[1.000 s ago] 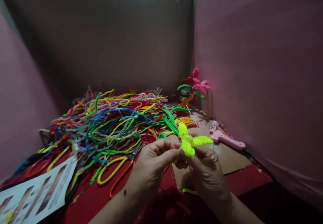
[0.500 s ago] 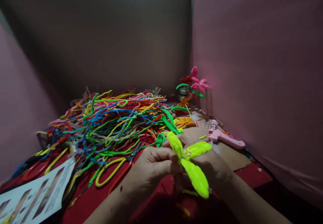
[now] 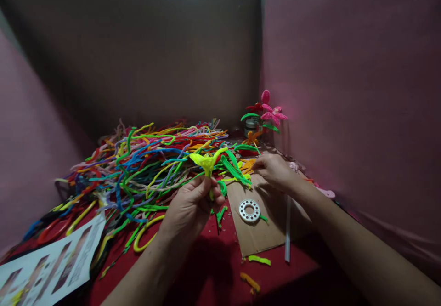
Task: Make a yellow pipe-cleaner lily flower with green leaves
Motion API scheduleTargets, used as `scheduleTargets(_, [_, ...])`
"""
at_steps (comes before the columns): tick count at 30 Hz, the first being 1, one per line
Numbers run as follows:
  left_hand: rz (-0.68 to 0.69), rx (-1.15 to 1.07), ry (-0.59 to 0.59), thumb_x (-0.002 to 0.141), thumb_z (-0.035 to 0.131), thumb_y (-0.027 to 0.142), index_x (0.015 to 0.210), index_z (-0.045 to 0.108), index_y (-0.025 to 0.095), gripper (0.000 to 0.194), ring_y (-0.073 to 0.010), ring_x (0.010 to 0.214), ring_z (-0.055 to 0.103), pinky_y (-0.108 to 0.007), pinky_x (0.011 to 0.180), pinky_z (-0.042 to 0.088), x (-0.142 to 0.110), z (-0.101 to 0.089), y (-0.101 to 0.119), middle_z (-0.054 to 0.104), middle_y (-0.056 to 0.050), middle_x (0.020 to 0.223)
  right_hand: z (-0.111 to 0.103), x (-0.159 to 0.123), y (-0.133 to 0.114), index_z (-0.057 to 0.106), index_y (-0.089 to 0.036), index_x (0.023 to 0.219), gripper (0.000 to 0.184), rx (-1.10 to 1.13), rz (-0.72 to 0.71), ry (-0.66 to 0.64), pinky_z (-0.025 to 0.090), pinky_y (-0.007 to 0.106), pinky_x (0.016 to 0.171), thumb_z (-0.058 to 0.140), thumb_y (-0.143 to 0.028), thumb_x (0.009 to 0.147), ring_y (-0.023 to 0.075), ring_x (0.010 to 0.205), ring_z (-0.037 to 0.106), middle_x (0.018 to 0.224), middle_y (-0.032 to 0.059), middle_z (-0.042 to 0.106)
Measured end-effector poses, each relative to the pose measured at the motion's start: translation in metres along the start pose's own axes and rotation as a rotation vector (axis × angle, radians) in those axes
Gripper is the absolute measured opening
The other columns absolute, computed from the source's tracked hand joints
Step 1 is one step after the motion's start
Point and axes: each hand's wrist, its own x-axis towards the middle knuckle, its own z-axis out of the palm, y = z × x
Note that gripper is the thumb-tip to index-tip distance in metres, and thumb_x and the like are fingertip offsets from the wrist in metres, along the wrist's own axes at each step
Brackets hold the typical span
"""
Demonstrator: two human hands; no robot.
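Yellow fuzzy flower [image 3: 206, 161] stands upright, pinched by its stem in the left hand [image 3: 191, 207], above the counter's [image 3: 206, 269] near middle. The right hand [image 3: 274, 170] reaches with curled fingers over the cardboard [image 3: 262, 237] toward orange pieces [image 3: 248, 164]; whether it grips anything, I cannot tell.

Dim scene, walls sunk in murk. Light falls from above and ahead of the hands, catching the pipe-cleaner pile [image 3: 148, 163] brightest. The left hand [image 3: 188, 207] throws a dark shadow onto the red desk [image 3: 213, 269] beneath it. Soft, grainy detail; wide-angle stretch bends the walls and both forearms at the edges.
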Motion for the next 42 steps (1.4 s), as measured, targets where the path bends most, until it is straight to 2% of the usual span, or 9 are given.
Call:
scheduleTargets(9, [-0.023,0.046,-0.035,0.069,0.070,0.026,0.068,0.058,0.011,0.020,-0.0085,0.047,0.055,-0.017,0.044,0.041,0.002,-0.005,-0.005,0.057,0.000,0.055,0.031,0.017,-0.012,0.067,-0.014,0.070,0.017,-0.234,-0.005,-0.082,0.029,0.026,0.052,0.050,-0.013,0.071,0.0166,0.061,0.056,0.070,0.0096,0.066])
scheduleTargets(14, [-0.035,0.031,-0.046,0.071,0.068,0.024,0.068,0.057,0.011,0.017,-0.0088,0.047,0.055,-0.018,0.044,0.040,0.002,-0.005,-0.005,0.056,0.000,0.056,0.023,0.014,-0.020,0.060,-0.011,0.092,0.024,-0.345,-0.059,0.098,0.033,0.029,0.067,0.039,-0.011,0.080,0.0229,0.083,0.053,0.092,0.0151,0.062])
scheduleTargets(20, [0.004,0.040,-0.021,0.069,0.070,0.024,0.069,0.059,0.011,0.018,-0.0095,0.046,0.055,-0.019,0.044,0.040,0.003,-0.005,-0.005,0.058,0.000,0.056,0.009,0.016,-0.014,0.057,-0.012,0.081,0.020,-0.508,-0.303,0.401,0.035,0.033,0.072,0.038,-0.009,0.082,0.0239,0.081,0.048,0.084,0.0138,0.056])
scheduleTargets(24, [0.028,0.040,-0.036,0.068,0.071,0.025,0.069,0.061,0.011,0.017,-0.0104,0.048,0.056,-0.020,0.047,0.042,0.004,-0.005,-0.006,0.059,-0.001,0.055,-0.010,0.008,-0.005,0.056,-0.015,0.076,0.015,-0.091,-0.256,0.697,0.039,0.031,0.072,0.043,-0.014,0.083,0.0195,0.077,0.049,0.079,0.0085,0.053])
scheduleTargets(26, [0.065,0.024,-0.047,0.068,0.071,0.024,0.067,0.062,0.010,0.016,-0.0110,0.056,0.058,-0.021,0.053,0.044,0.005,-0.006,-0.007,0.062,-0.002,0.060,-0.014,-0.005,-0.007,0.056,-0.018,0.074,0.012,0.215,-0.261,0.732,0.041,0.029,0.068,0.048,-0.016,0.083,0.0163,0.072,0.051,0.075,0.0039,0.052])
scheduleTargets(29, [0.083,-0.022,-0.065,0.070,0.070,0.023,0.068,0.064,0.011,0.014,-0.0148,0.076,0.061,-0.024,0.065,0.047,0.003,-0.006,-0.009,0.067,-0.006,0.078,-0.009,-0.029,-0.017,0.057,-0.021,0.081,0.005,0.689,-0.240,0.638,0.043,0.027,0.062,0.053,-0.020,0.082,0.0134,0.065,0.054,0.071,-0.0007,0.055])
scheduleTargets(32, [-0.050,-0.046,-0.120,0.072,0.068,0.023,0.072,0.065,0.013,0.011,-0.0198,0.086,0.061,-0.031,0.072,0.048,-0.001,-0.001,-0.012,0.067,-0.008,0.087,0.004,-0.045,-0.028,0.058,-0.022,0.081,0.003,0.978,-0.216,0.532,0.046,0.029,0.061,0.058,-0.019,0.079,0.0128,0.062,0.057,0.070,-0.0021,0.059])
scheduleTargets(36, [-0.154,-0.027,-0.229,0.070,0.069,0.023,0.072,0.064,0.010,0.014,-0.0164,0.067,0.061,-0.028,0.062,0.047,-0.007,0.004,-0.017,0.064,-0.007,0.073,0.016,-0.049,-0.031,0.060,-0.020,0.076,0.007,1.246,-0.177,0.401,0.048,0.030,0.061,0.065,-0.018,0.072,0.0132,0.059,0.060,0.068,-0.0020,0.062])
scheduleTargets(42, [-0.162,0.031,-0.241,0.072,0.068,0.025,0.071,0.063,0.008,0.018,-0.0120,0.054,0.059,-0.022,0.053,0.044,-0.006,0.001,-0.020,0.063,-0.007,0.068,0.015,-0.049,-0.033,0.059,-0.019,0.073,0.011,1.556,-0.060,0.194,0.047,0.030,0.061,0.064,-0.012,0.065,0.0133,0.057,0.060,0.065,-0.0028,0.061])
